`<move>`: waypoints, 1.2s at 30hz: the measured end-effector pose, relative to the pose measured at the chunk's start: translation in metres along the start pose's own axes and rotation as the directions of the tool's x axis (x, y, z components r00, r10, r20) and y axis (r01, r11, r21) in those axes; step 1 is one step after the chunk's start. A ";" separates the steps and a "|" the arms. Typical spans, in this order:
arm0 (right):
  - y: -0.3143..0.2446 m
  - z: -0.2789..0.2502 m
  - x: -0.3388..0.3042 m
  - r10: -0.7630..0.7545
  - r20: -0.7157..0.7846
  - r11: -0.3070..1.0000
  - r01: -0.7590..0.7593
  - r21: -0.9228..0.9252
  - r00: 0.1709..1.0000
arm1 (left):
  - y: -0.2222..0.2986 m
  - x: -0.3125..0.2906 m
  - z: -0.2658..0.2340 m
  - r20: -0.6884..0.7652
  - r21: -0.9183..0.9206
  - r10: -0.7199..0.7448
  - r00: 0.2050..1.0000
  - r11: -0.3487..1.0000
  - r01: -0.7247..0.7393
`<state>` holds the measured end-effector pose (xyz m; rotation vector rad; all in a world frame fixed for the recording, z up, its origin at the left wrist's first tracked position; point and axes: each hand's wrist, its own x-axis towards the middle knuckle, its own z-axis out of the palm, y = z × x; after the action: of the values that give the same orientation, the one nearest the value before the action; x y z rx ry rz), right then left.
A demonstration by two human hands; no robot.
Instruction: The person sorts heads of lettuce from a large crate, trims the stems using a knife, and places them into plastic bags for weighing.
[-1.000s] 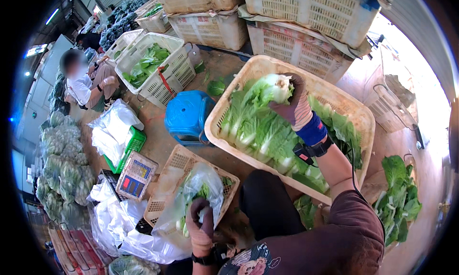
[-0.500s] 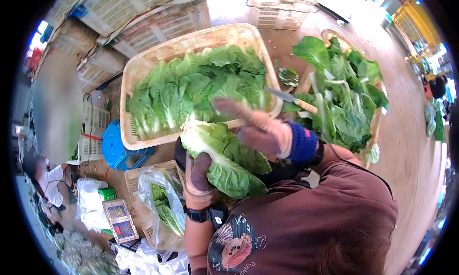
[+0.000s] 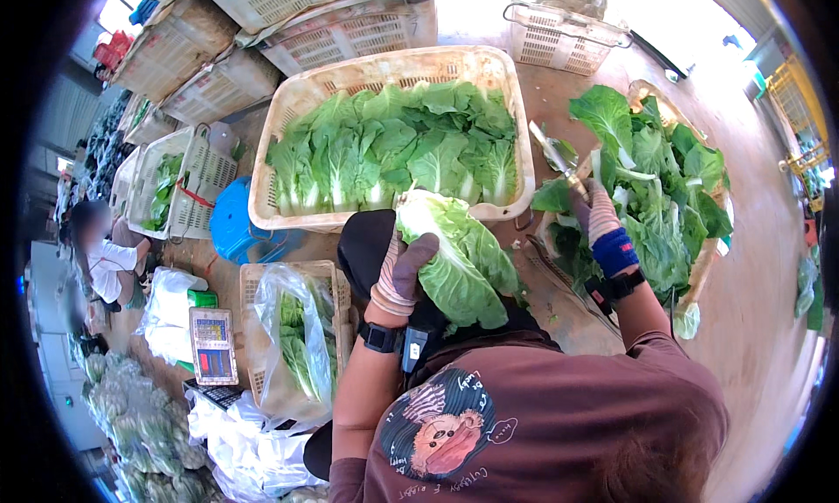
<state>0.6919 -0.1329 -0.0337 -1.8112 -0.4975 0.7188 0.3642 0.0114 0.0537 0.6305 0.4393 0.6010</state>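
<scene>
My left hand (image 3: 402, 280), in a purple and striped glove, is closed around a head of leafy cabbage (image 3: 461, 263) above my lap. Its pale base points away from me, and the green leaves spread back to the right. My right hand (image 3: 594, 213), gloved too, has its fingers closed on the handle of a knife (image 3: 553, 151). The blade tilts up and away to the left. Just ahead of the cabbage stands a large cream basket (image 3: 262, 188) packed with rows of trimmed green heads.
Trimmed-off leaves (image 3: 651, 197) heap in a basket on the right. A blue stool (image 3: 232, 223) and a bag-lined crate (image 3: 249, 284) stand left. Crates (image 3: 354, 33) are stacked behind, another crate (image 3: 568, 41) is farther right. A person (image 3: 109, 258) sits far left, near a scale (image 3: 214, 346).
My right hand has moved right, away from the cabbage, and taken hold of the knife that lay by the leaf basket. The cabbage stays in my left hand, and the head view has shifted.
</scene>
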 end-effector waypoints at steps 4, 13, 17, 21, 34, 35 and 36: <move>-0.064 0.034 -0.041 -0.211 0.174 0.923 0.138 0.360 0.962 | 0.004 -0.003 -0.020 -0.074 0.128 -0.044 0.996 0.990 0.053; -0.144 0.042 -0.101 -0.515 0.625 0.485 0.801 -0.352 0.587 | 0.016 -0.002 0.059 0.068 0.714 -0.030 0.997 0.700 -0.028; -0.137 0.027 -0.106 -0.479 0.592 0.574 0.742 -0.348 0.648 | 0.014 0.000 0.072 0.155 0.794 -0.114 0.981 0.605 -0.055; -0.141 0.010 -0.122 -0.443 0.608 0.600 0.722 -0.345 0.659 | 0.006 -0.004 0.077 0.248 0.866 -0.118 0.962 0.472 -0.165; -0.014 -0.010 -0.038 -0.180 -0.068 0.748 0.091 -0.657 0.981 | 0.015 -0.038 -0.024 0.028 -0.026 -0.058 0.998 0.998 0.059; -0.017 -0.002 -0.037 -0.371 -0.058 0.583 0.184 -0.791 0.927 | 0.017 -0.048 -0.030 0.078 0.113 0.093 0.993 0.988 -0.101; -0.018 0.000 -0.034 -0.377 -0.049 0.583 0.196 -0.788 0.925 | 0.018 -0.057 -0.027 0.003 0.138 0.231 0.973 0.964 -0.229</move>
<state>0.6669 -0.1491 -0.0086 -2.4858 -1.0506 0.0276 0.3003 -0.0023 0.0569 0.8174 0.4250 0.8005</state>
